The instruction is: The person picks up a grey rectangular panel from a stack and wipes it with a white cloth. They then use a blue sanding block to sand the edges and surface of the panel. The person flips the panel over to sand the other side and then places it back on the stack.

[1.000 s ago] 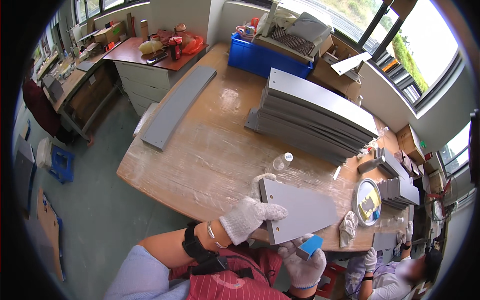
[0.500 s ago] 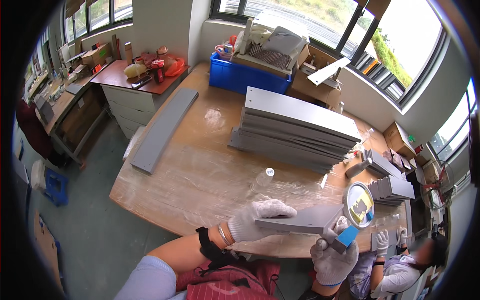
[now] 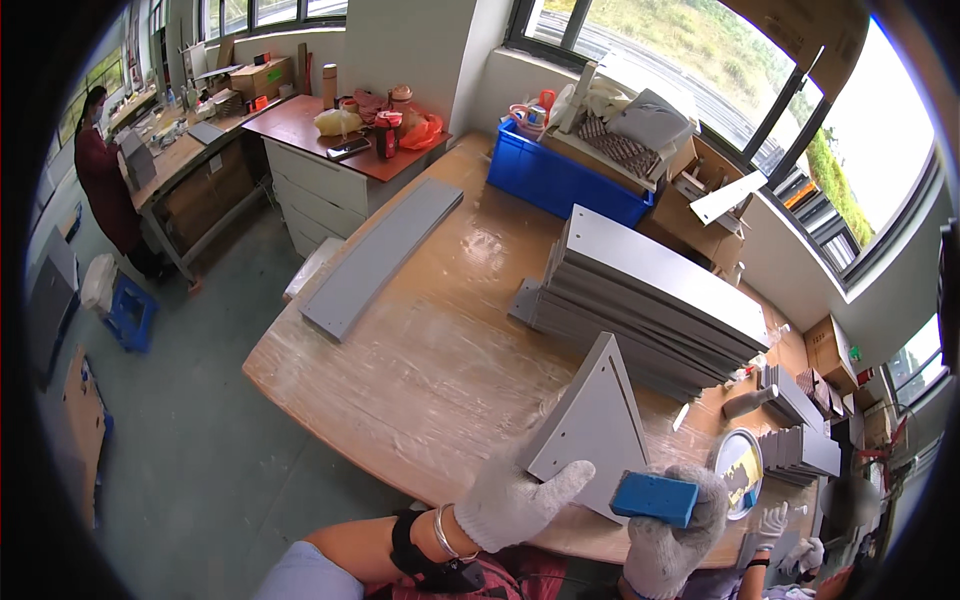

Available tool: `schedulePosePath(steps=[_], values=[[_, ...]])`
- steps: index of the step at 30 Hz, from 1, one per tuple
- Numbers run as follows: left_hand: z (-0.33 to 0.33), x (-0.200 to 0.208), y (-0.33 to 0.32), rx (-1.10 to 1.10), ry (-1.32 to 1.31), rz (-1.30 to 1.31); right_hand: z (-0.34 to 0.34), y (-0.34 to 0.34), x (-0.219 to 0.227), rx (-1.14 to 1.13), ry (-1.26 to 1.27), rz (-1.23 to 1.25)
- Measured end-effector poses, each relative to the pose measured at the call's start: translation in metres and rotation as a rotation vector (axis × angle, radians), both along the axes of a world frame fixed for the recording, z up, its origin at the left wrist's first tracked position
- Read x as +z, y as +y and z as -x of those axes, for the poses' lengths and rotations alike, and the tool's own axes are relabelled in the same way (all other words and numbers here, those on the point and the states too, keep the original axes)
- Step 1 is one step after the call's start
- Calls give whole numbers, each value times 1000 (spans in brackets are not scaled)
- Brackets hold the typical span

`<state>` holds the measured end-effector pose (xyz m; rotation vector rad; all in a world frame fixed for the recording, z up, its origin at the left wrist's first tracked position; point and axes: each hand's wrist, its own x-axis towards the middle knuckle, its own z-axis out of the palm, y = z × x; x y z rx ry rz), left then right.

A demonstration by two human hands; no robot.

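Observation:
My left hand [image 3: 515, 505], in a white knit glove, grips a grey flat panel [image 3: 585, 430] by its near left edge, thumb on its face. The panel stands tilted up over the table, with small holes near its corners. In my right hand [image 3: 682, 530], also gloved, is a blue rectangular block [image 3: 655, 498], held just right of the panel's lower part and seemingly apart from it. Beyond the panel lies a tall stack of grey panels [image 3: 640, 300]. A round tub [image 3: 757, 462] with yellow and blue pieces inside stands beyond my right hand.
One long grey board [image 3: 385, 260] lies along the left of the wooden table [image 3: 400, 400]. A blue bin [image 3: 560, 185] and a cardboard box stand at the back. On the right are a grey bottle [image 3: 748, 402], smaller panel stacks [image 3: 800, 455] and a co-worker's gloved hand [image 3: 772, 525].
My left hand has tipped the panel from nearly edge-on to upright, its face now showing. My right hand has turned the block, and it is off the panel's end. The view has swung left.

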<state>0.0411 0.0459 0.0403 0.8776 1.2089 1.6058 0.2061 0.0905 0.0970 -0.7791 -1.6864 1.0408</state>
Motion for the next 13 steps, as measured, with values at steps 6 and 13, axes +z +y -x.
schedulePosePath(steps=[6, 13], values=[[-2, -28, -9, 0, -126, -73, 44, 10, 23, 249, -353, -473], [11, -37, -15, -32, -45, -32, 62, 28, -2, 263, -562, -737]])
